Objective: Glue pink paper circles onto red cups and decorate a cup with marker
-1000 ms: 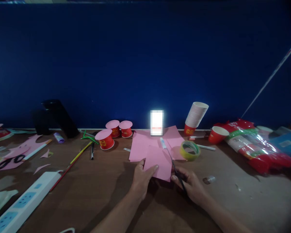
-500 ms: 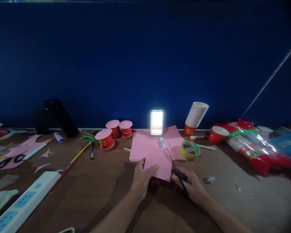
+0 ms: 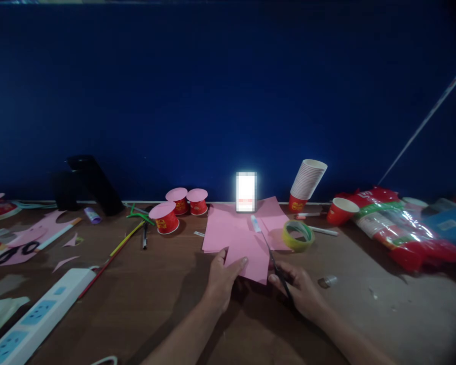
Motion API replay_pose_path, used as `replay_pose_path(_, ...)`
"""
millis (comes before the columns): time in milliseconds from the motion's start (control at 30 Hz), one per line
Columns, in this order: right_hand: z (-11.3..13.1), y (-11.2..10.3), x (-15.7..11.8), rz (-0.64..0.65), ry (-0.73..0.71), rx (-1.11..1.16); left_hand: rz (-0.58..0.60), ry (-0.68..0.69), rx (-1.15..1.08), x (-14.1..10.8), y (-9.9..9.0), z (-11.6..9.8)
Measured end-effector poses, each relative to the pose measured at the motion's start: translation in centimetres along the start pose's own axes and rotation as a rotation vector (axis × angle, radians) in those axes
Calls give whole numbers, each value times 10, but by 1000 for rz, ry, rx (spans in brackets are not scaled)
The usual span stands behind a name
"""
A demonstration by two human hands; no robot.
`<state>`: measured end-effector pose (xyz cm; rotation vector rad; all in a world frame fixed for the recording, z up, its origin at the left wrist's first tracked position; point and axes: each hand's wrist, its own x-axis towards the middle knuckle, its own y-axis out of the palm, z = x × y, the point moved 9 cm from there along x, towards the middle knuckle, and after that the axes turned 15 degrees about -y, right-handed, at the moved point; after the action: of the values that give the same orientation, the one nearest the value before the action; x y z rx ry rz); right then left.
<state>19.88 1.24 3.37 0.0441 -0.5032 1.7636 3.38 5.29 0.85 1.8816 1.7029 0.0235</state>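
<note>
A small piece of pink paper (image 3: 248, 262) is pinched by its left edge in my left hand (image 3: 223, 279), thumb on top. My right hand (image 3: 294, 285) is closed around the handles of black scissors (image 3: 279, 271), whose thin blades point up and away along the paper's right edge. Whether the blades touch the paper, I cannot tell. Behind the held piece lies a stack of larger pink sheets (image 3: 220, 225). On these sheets rests a white and blue glue stick (image 3: 256, 224), with a roll of yellow tape (image 3: 297, 237) at their right edge.
Pink-topped red cups (image 3: 164, 219) stand left of the sheets. A tilted stack of paper cups (image 3: 307, 180), a red cup (image 3: 341, 210) and a plastic bag of cups (image 3: 399, 228) are on the right. A white power strip (image 3: 41, 309) lies at left; a bright phone (image 3: 246, 191) stands behind.
</note>
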Motion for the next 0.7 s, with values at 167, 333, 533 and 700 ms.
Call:
replay_pose_path(167,-3,0,-1,-3,5,8,7,-2,-7,0,1,1)
replay_pose_path(333,-3,-1,1,-2,-11,-14,17,10,-18,0,1,0)
replay_pose_path(533,-4,-1,0,2,28,-17,-21,15,5,2,-4,-1)
replay_pose_path(700,0,-1,-1,2,33,-43,-23,26,3,4,-5,0)
